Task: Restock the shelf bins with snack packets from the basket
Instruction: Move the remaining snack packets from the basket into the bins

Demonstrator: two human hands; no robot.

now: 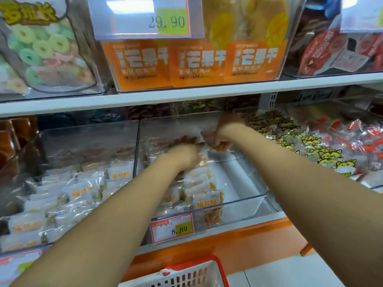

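Both my arms reach into the middle clear shelf bin (244, 206). Small white-and-orange snack packets (199, 189) fill its left half; its right half shows bare floor. My left hand (182, 156) lies on the pile at the back of the bin, fingers curled down among the packets. My right hand (226, 131) is farther back, fingers curled round an orange-tinted packet (219, 146) near the bin's rear. Motion blur hides the fingertips of both hands. The red-and-white basket (186, 274) sits below at the bottom edge.
A bin of similar white packets (78, 189) stands to the left, and a bin of yellow cat-print packets (323, 154) to the right. The upper shelf (186, 94) overhangs with orange mango packs (196, 63) and ring candies (39, 48). A price tag (172, 228) reads 8.80.
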